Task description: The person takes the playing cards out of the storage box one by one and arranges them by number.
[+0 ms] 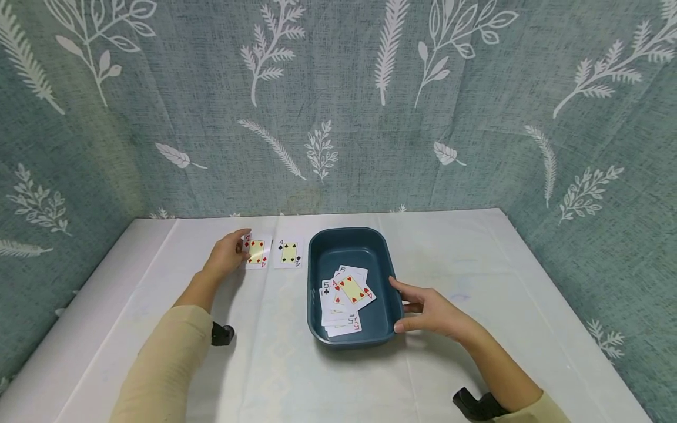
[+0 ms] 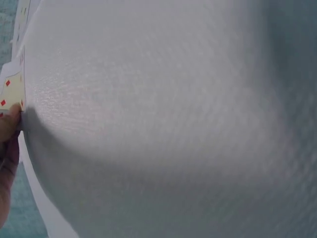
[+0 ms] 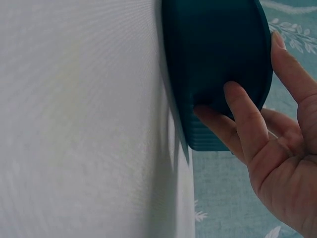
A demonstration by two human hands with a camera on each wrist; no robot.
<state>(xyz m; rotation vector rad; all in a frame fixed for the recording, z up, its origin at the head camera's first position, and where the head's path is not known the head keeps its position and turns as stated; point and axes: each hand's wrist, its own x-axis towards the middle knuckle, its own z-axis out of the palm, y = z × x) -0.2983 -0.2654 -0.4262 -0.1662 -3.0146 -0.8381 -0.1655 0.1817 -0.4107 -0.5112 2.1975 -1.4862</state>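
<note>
At the left, my left hand (image 1: 226,252) pinches the near-left edge of a four of diamonds playing card (image 1: 257,252). The thumb lies on the face of this card (image 2: 13,89) in the left wrist view, with the other fingers below it. Just to its right lies a four of spades card (image 1: 288,252), face up. My right hand (image 1: 431,311) rests its spread fingers against the right side of a dark teal tray (image 1: 313,258). In the right wrist view, fingertips press on the outer wall of the tray (image 3: 213,44).
Several face-up playing cards lie in a loose overlapping pile inside the tray, with a four of hearts (image 1: 351,290) on top. A white cloth (image 1: 275,364) covers the table. Teal leaf-patterned fabric (image 1: 344,117) hangs behind and at both sides.
</note>
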